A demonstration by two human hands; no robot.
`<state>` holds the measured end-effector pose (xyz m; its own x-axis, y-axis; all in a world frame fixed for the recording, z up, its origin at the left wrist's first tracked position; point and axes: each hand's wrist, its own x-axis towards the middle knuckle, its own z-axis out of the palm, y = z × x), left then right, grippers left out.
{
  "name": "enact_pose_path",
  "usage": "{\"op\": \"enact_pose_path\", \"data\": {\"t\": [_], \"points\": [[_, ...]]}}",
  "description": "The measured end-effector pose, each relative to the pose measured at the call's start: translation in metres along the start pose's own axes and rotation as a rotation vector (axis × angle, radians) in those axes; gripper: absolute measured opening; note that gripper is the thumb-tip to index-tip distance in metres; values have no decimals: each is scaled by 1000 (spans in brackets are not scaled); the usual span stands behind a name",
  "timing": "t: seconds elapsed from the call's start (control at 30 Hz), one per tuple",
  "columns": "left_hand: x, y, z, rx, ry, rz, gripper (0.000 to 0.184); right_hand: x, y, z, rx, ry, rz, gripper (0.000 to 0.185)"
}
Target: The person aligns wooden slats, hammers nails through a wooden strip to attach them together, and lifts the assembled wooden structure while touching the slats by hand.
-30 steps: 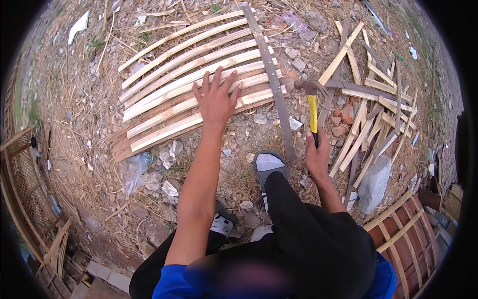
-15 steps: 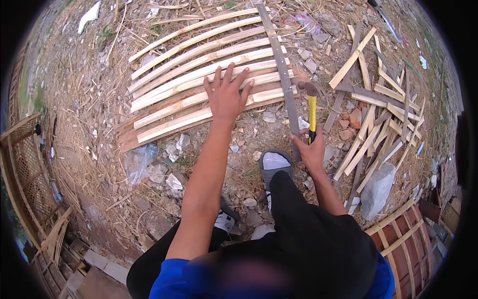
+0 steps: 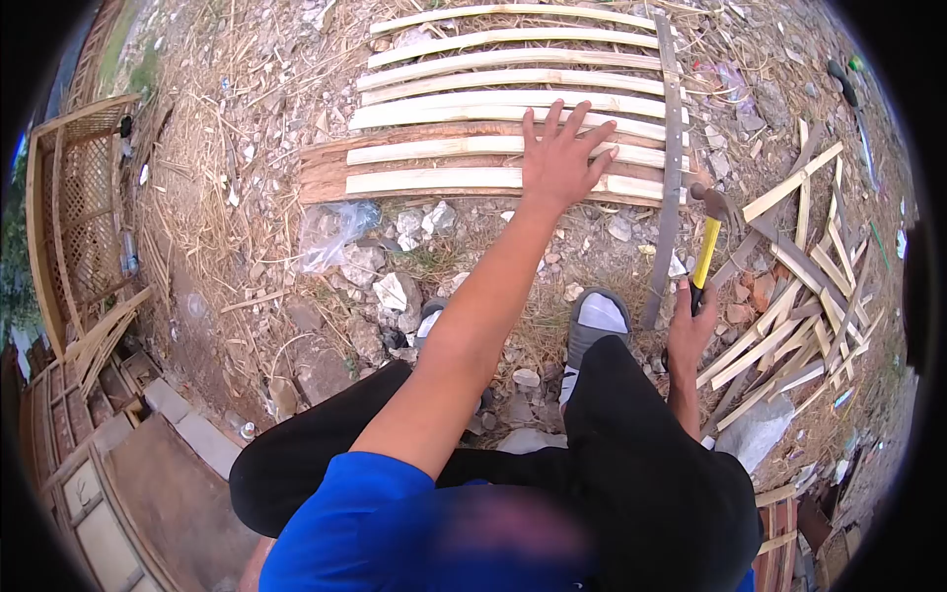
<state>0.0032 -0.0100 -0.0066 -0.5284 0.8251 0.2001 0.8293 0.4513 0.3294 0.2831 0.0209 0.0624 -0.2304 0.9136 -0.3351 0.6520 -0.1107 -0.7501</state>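
My left hand (image 3: pixel 564 163) lies flat with fingers spread on the pale wooden slats (image 3: pixel 434 181), which run side by side on the ground. A darker wooden strip (image 3: pixel 673 118) with nail marks crosses their right ends. Under the nearest slats lies a reddish-brown board (image 3: pixel 321 173). My right hand (image 3: pixel 691 331) is closed around the black grip of a claw hammer (image 3: pixel 706 242) with a yellow handle. The hammer's head points away from me, just right of the dark strip.
Loose wooden strips (image 3: pixel 824 286) are heaped on the right, beside a large grey stone (image 3: pixel 760 434). A clear plastic bag (image 3: pixel 340 235) and rubble lie nearer me. A lattice wooden frame (image 3: pixel 84 212) stands at the far left. A long-handled tool (image 3: pixel 856 109) lies upper right.
My view has turned, so the slats and the pile appear further right. My left hand remains flat on the slats, and my right hand still grips the hammer, now tilted slightly right.
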Motion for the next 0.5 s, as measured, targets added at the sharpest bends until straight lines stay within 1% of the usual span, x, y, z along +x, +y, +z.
{"op": "enact_pose_path", "data": {"t": [0.1, 0.2, 0.23, 0.3, 0.4, 0.5], "points": [[1, 1, -3, -3, -28, -2, 42, -1, -7, -1, -32, 3, -41, 27], [1, 0, -4, 31, -83, 2, 44, 1, -4, -2, 16, 20, -72, 27], [2, 1, -3, 39, -91, 4, 44, -2, -12, -7, -5, -14, -45, 27], [2, 1, -2, 74, -79, 24, 45, -3, -12, -10, -37, -10, -108, 28], [3, 1, -1, 117, -79, 39, 46, -7, -20, -13, -111, 31, -237, 28], [2, 1, -2, 130, -86, 46, 46, -3, -21, -16, -321, -48, -179, 28]]}}
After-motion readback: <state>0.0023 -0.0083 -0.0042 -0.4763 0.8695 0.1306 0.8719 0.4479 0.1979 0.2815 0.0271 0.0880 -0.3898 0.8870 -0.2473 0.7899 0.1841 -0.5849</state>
